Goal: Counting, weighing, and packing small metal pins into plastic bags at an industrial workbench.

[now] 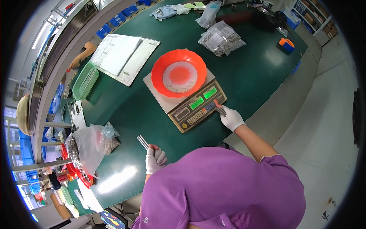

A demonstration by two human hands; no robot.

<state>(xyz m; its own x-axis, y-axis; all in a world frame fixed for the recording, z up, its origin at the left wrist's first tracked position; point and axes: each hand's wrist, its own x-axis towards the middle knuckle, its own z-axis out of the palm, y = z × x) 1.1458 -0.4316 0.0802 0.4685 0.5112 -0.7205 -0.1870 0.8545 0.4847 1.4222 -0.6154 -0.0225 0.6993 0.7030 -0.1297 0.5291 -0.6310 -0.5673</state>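
Note:
My left hand (pixel 155 158), in a white glove with bare fingertips, is closed round several thin, silvery metal rods (pixel 142 141) above the table. My right hand (pixel 231 117), gloved the same way, is at the keypad edge of a digital scale (pixel 179 121). Its fingers are closed on a small bundle of grey metal rods (pixel 220 111), while one bare fingertip is over the keys. An orange scalloped bowl (pixel 157 80) rests on the scale's platform. Small pale bits lie in the bowl's whitish middle, too small to name. Two green displays are lit on the scale.
Bags of small metal parts (pixel 222 39) lie beyond the scale. Papers on a board (pixel 118 57) and a green basket (pixel 85 81) are at the far left. A plastic bag (pixel 89 147) and red trays (pixel 84 178) stand nearer left. Orange-blue tape (pixel 286 44) sits far right. Another person's hand (pixel 76 63) shows behind the frame.

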